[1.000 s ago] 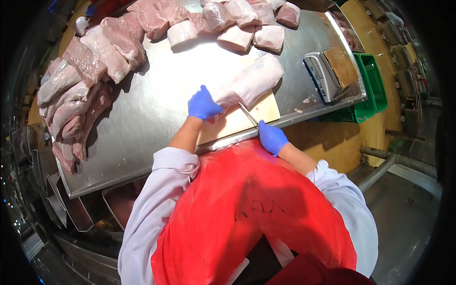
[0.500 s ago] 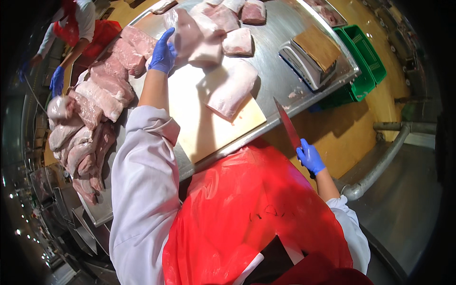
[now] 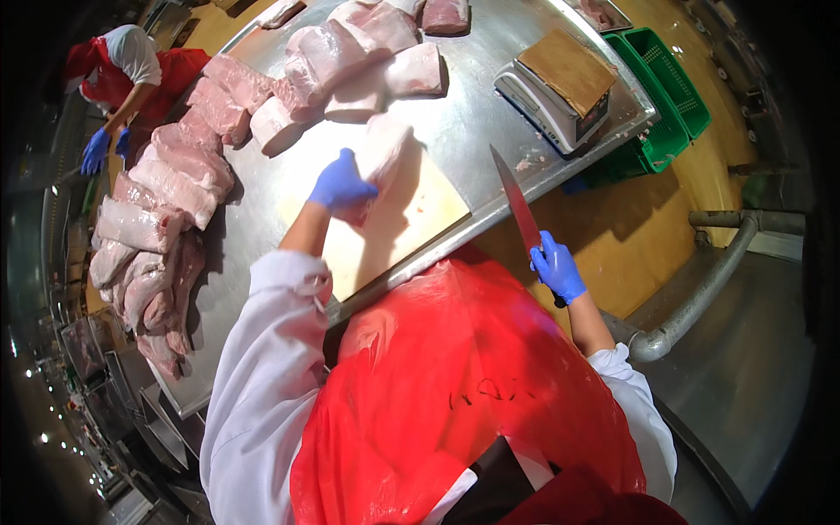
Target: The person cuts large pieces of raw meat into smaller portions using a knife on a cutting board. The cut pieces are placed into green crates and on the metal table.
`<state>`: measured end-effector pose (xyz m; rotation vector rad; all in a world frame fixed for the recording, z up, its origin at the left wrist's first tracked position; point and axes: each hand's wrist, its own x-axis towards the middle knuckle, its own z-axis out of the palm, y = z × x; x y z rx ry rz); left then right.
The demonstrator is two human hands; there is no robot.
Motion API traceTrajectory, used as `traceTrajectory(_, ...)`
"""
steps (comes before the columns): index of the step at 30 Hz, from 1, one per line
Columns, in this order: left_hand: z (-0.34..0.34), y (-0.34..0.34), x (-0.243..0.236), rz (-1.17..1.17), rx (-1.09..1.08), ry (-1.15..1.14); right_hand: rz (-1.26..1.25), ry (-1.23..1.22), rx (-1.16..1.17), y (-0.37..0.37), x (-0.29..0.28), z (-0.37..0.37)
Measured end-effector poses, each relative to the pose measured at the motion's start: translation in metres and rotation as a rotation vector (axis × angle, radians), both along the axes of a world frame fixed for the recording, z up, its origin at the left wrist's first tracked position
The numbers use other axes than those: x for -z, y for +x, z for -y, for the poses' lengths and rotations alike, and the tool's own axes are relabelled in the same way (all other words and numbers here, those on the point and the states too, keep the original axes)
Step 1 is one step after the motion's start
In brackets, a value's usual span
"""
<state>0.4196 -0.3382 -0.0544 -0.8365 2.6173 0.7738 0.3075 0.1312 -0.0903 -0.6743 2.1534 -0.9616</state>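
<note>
My left hand (image 3: 344, 181), in a blue glove, is closed on the near end of a pale slab of raw meat (image 3: 385, 149). The slab stands tilted on its edge over a cream cutting board (image 3: 435, 208) and casts a shadow across it. Off the table's near edge, on the right, my right hand (image 3: 558, 269), also gloved in blue, grips a knife (image 3: 516, 197) by its dark handle. The long blade points up and away, apart from the meat, with a red tint along it.
Several meat slabs (image 3: 328, 57) lie beyond the board, and more meat (image 3: 179, 166) is heaped along the left. A scale (image 3: 547, 109) topped with brown cardboard (image 3: 569, 70) stands at right. Green crates (image 3: 669, 96) sit past the metal table (image 3: 472, 114). A co-worker (image 3: 131, 61) stands far left.
My left hand has come back from the far slabs to the board and taken hold of the slab there, tipping it up. The knife has shifted slightly left. The co-worker's hands have moved.
</note>
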Motion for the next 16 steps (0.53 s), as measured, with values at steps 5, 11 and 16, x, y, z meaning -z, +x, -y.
traceTrajectory(5,-0.039,0.095,0.03,0.105,-0.071,-0.21,-0.456,-0.117,-0.274,0.009,0.005,0.083)
traceTrajectory(11,-0.053,0.145,0.046,-0.039,-0.174,-0.318,-0.536,0.166,-0.614,0.038,-0.006,0.193)
traceTrajectory(16,-0.067,0.152,0.049,-0.087,-0.197,-0.34,-0.556,0.212,-0.725,0.031,-0.004,0.202)
